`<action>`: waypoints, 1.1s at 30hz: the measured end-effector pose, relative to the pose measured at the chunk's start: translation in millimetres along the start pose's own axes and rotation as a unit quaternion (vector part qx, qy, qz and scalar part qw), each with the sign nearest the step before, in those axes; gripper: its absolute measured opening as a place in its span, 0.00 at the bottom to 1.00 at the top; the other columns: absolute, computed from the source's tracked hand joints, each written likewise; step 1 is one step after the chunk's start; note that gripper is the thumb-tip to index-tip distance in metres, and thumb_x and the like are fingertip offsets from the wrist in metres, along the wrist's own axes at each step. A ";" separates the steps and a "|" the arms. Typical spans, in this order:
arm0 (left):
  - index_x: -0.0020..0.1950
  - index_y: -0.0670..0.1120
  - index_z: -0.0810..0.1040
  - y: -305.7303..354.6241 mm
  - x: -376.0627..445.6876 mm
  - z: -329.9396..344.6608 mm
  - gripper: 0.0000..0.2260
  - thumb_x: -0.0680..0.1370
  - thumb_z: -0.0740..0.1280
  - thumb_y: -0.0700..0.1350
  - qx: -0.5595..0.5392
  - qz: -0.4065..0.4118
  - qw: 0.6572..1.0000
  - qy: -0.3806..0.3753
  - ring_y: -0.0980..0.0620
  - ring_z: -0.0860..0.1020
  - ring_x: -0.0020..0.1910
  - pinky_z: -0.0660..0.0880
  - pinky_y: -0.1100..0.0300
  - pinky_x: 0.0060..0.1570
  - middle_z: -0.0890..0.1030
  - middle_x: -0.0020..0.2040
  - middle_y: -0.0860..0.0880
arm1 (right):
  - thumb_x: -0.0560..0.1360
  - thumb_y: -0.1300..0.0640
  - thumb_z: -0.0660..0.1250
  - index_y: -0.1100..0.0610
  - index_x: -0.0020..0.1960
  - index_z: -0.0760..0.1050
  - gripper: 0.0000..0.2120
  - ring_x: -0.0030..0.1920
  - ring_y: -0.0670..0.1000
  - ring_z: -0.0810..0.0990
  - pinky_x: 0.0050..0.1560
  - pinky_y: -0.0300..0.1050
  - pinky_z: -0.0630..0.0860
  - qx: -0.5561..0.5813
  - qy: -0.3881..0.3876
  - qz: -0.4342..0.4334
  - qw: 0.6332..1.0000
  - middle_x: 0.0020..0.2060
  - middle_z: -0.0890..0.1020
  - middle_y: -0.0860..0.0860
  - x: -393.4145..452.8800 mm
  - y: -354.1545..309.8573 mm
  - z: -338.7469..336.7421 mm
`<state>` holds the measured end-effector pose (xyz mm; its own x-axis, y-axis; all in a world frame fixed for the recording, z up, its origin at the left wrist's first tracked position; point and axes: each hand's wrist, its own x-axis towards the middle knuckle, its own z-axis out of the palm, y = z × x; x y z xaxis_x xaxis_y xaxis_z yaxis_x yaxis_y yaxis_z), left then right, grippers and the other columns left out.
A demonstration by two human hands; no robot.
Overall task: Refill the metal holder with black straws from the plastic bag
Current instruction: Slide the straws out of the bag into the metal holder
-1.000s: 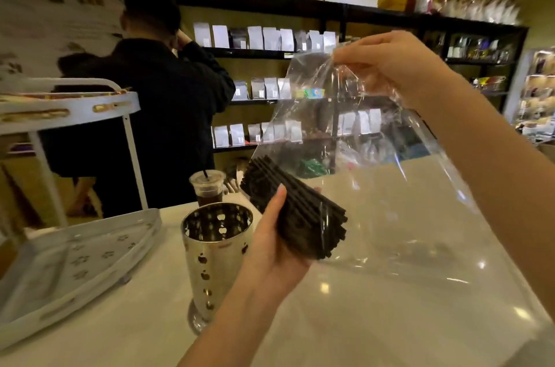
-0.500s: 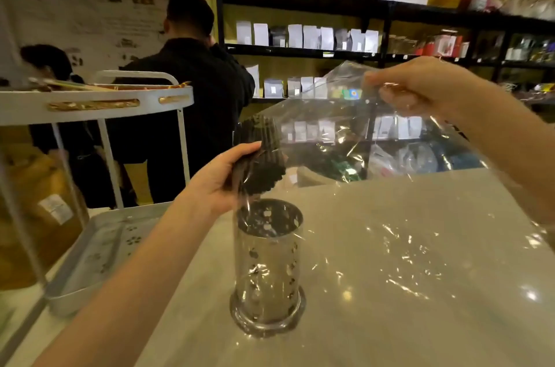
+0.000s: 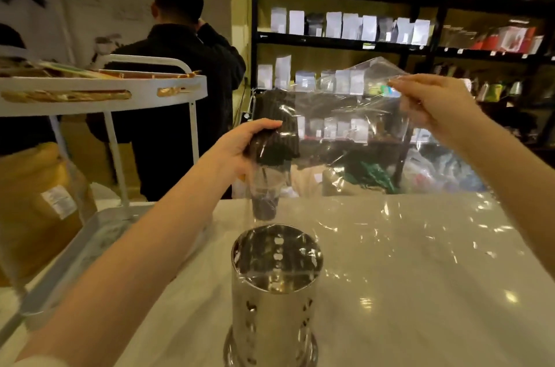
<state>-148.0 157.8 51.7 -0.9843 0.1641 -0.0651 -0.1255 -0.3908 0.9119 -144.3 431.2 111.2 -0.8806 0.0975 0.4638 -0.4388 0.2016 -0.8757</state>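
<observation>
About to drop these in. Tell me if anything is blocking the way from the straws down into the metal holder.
Nothing visible blocks it. The left hand holds the straws through the plastic bag above the metal holder, whose mouth is open.

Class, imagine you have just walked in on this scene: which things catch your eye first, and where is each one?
The shiny metal holder stands front and centre on the pale counter, apparently empty. Just above it, the left hand grips a bundle of black straws through a clear plastic bag, whose far end the right hand holds up.
</observation>
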 end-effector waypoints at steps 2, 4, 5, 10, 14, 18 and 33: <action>0.54 0.40 0.78 -0.7 13.5 -1.0 0.18 0.64 0.70 0.40 0.005 0.006 1.000 -0.014 0.46 0.80 0.47 0.81 0.53 0.42 0.81 0.50 0.42 | 0.74 0.58 0.68 0.57 0.45 0.79 0.03 0.17 0.42 0.63 0.16 0.33 0.60 0.029 0.001 -0.021 0.999 0.21 0.73 0.47 8.6 7.1 1.9; 0.45 0.41 0.80 -3.0 22.7 -4.1 0.11 0.63 0.70 0.40 0.002 0.014 0.999 -0.032 0.47 0.82 0.41 0.82 0.55 0.36 0.83 0.42 0.44 | 0.74 0.59 0.67 0.58 0.43 0.79 0.03 0.16 0.42 0.64 0.16 0.33 0.60 0.072 0.001 -0.037 0.997 0.18 0.74 0.45 14.0 12.4 5.6; 0.43 0.41 0.81 -4.6 26.0 -6.2 0.09 0.65 0.70 0.40 -0.001 0.020 0.999 -0.038 0.48 0.83 0.38 0.82 0.55 0.34 0.84 0.39 0.44 | 0.74 0.60 0.67 0.57 0.43 0.79 0.03 0.16 0.42 0.65 0.18 0.33 0.61 0.089 0.005 -0.040 0.995 0.18 0.75 0.45 15.8 14.1 8.2; 0.45 0.42 0.78 -9.7 29.0 -14.6 0.05 0.71 0.67 0.39 -0.006 0.053 0.997 -0.058 0.50 0.84 0.35 0.80 0.57 0.33 0.85 0.34 0.46 | 0.74 0.58 0.68 0.53 0.38 0.82 0.07 0.18 0.42 0.66 0.18 0.33 0.61 0.143 0.008 -0.051 0.988 0.20 0.77 0.45 10.3 14.5 20.1; 0.44 0.42 0.78 -7.8 18.1 -14.0 0.04 0.71 0.67 0.39 0.041 0.079 0.994 -0.059 0.52 0.83 0.35 0.81 0.59 0.34 0.84 0.35 0.48 | 0.74 0.56 0.68 0.52 0.36 0.82 0.08 0.18 0.42 0.66 0.20 0.33 0.64 0.186 0.009 -0.041 0.982 0.19 0.75 0.45 -7.1 10.2 27.2; 0.48 0.42 0.76 -6.0 3.2 -11.9 0.04 0.74 0.64 0.38 0.076 0.102 0.989 -0.074 0.54 0.82 0.35 0.81 0.62 0.37 0.79 0.41 0.47 | 0.75 0.58 0.66 0.56 0.40 0.78 0.06 0.16 0.43 0.62 0.19 0.35 0.58 0.239 -0.011 -0.033 0.970 0.16 0.71 0.46 -21.1 4.7 31.8; 0.54 0.47 0.73 -11.6 -41.8 -27.6 0.21 0.62 0.71 0.40 0.087 0.215 0.973 -0.022 0.52 0.84 0.35 0.79 0.61 0.33 0.81 0.42 0.47 | 0.72 0.58 0.68 0.52 0.33 0.78 0.09 0.15 0.44 0.61 0.17 0.33 0.58 0.225 -0.008 -0.071 0.972 0.16 0.70 0.45 -38.5 21.5 44.0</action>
<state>-108.8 130.4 32.7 -0.9345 0.0597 0.3509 0.3227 -0.2739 0.9060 -127.7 388.9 68.7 -0.8070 0.0841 0.5846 -0.5862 -0.2351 -0.7754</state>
